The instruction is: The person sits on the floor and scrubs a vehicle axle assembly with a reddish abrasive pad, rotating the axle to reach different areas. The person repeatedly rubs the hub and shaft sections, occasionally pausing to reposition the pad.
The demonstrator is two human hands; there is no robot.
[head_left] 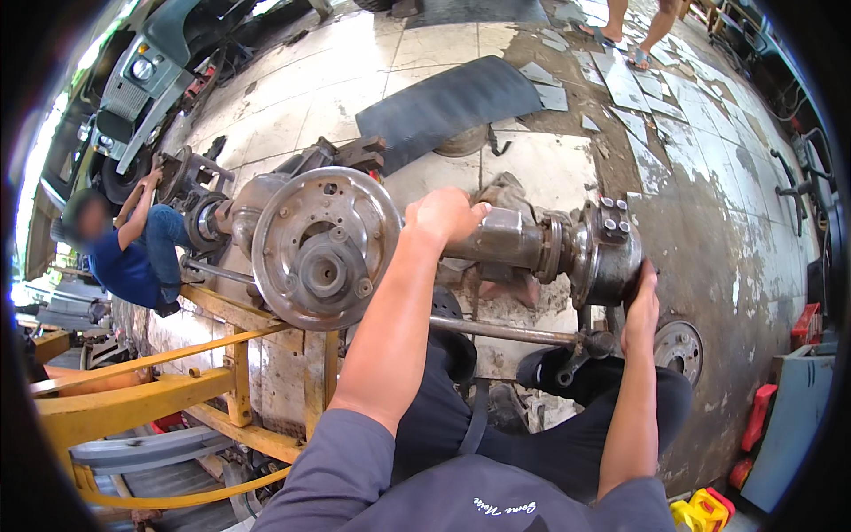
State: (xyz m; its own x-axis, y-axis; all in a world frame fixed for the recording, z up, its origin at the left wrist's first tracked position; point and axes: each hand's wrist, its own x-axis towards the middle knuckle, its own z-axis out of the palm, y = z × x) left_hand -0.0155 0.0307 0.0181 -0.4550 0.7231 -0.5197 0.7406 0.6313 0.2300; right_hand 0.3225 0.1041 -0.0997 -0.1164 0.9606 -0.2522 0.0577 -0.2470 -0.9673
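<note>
A greasy vehicle axle (510, 238) stretches across in front of me. My left hand (446, 215) is closed over its tube, with the fingers partly hidden on the far side. At the right end is a rounded steering knuckle (612, 257) with several bolt heads on top. My right hand (640, 310) lies against its outer side with the fingers stretched out. A round metal backing plate with a hub (326, 250) stands left of my left forearm. A long tie rod (510, 332) runs below the axle, above my legs. Behind the tube sits a crumpled grey rag (505, 193).
A person in blue (133, 257) crouches at far left, hands by another hub assembly (202, 213). A yellow metal frame (151, 395) fills the lower left. Beyond the axle lies a black rubber mat (452, 106). Broken tiles (620, 84) litter the floor; a metal disc (678, 350) lies right.
</note>
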